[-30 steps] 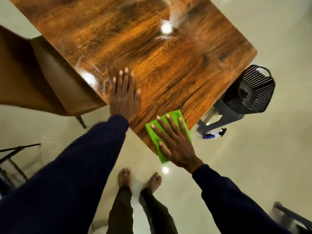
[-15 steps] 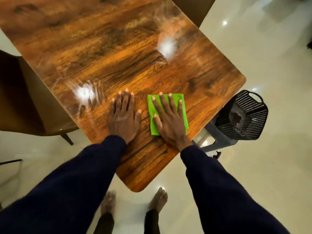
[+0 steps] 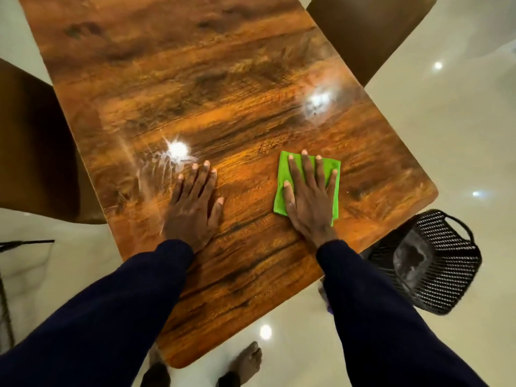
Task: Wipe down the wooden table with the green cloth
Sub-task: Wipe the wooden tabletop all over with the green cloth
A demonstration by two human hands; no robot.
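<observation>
Pressing green cloth (image 3: 284,169) flat on worktop (image 3: 223,107) under spread right hand (image 3: 310,208) fingers (image 3: 307,174); left hand (image 3: 192,213) flat, apart to their left, fingers straight and close together.

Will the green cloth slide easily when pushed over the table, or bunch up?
The green cloth probably slides easily: the wooden table looks glossy. Being thin and folded, it may bunch unless the right hand presses flat.

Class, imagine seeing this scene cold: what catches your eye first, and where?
The green cloth stands out, flat under the right hand near the right edge of the wooden table. The left hand rests flat on its glossy top, below a glaring light reflection. A black mesh basket sits beside the table's right corner.
</observation>
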